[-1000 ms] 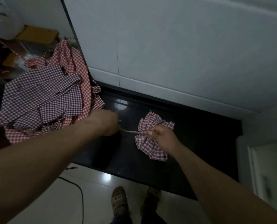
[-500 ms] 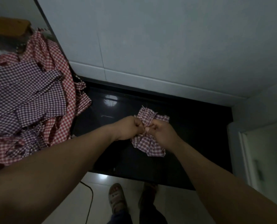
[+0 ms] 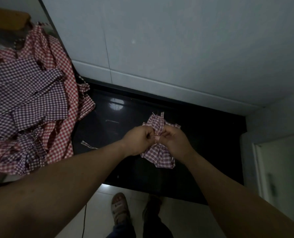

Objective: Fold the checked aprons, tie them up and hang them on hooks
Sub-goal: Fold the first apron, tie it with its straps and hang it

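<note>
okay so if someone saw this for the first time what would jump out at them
Two hands, the left hand and right hand, meet at the middle over a small bundled checked apron on the black counter, pinching its strap. At far left sprawls a big heap of red and purple checked aprons, unfolded.

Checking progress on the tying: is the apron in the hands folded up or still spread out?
Folded. The apron is bunched into a small bundle on the black counter, with the left hand and right hand pinching its strap at the middle.
</note>
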Motion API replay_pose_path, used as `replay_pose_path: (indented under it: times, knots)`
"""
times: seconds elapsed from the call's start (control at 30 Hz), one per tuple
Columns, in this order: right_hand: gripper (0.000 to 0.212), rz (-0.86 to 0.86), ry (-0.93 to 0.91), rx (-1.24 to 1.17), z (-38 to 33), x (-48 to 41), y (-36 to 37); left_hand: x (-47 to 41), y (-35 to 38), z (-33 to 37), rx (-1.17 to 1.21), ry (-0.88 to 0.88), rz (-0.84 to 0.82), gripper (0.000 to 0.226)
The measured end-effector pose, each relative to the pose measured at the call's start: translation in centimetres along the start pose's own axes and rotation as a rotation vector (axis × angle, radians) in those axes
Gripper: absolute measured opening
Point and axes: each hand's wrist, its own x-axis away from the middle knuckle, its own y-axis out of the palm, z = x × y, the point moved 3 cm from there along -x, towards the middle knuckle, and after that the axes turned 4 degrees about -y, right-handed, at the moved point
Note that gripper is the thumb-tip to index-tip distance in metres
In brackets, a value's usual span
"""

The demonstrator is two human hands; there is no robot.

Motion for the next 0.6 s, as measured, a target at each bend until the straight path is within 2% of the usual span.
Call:
replay_pose_path:
  times: [0.13,0.23,0.33,0.4,0.5,0.6]
  knots:
    - [0.01,0.07,-0.013,0.005,0.5,0.5,0.4,0.7,0.9,0.8,-0.208,0.04,0.087,0.026]
    - [0.01,0.114,-0.022,-0.015,0.7,1.0,1.0,0.8,1.5,1.5,-0.347,0.088,0.152,0.019]
    - [0.009,0.116,-0.031,-0.023,0.8,1.3,1.5,0.6,2.4,1.7,-0.352,0.085,0.19,0.012]
    - [0.01,0.136,-0.027,-0.041,1.2,1.4,1.2,0.7,2.8,1.4,-0.261,0.085,0.212,0.014]
    - [0.012,0.139,-0.016,-0.036,1.7,1.5,0.4,0.5,2.0,0.5,-0.095,0.087,0.097,0.014]
    - [0.012,0.102,-0.017,-0.048,1.9,1.8,0.0,0.0,0.6,0.5,-0.141,0.129,-0.086,0.013]
